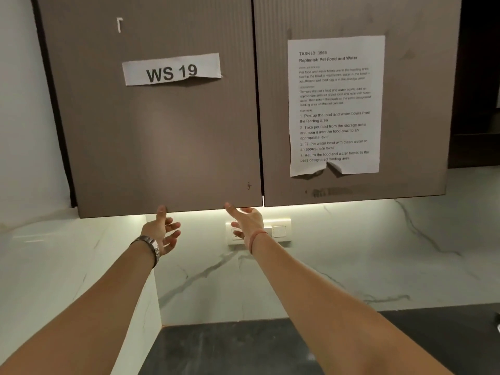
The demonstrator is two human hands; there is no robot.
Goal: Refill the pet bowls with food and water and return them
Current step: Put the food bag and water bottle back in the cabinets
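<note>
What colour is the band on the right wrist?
Reddish-pink, a thin band on the right wrist, seen in the head view.

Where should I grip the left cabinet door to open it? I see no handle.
Grip the bottom edge of the left cabinet door from below, near its right corner. Its flat front has no knob, and both the left hand and right hand reach up there, fingertips at that lip.
</note>
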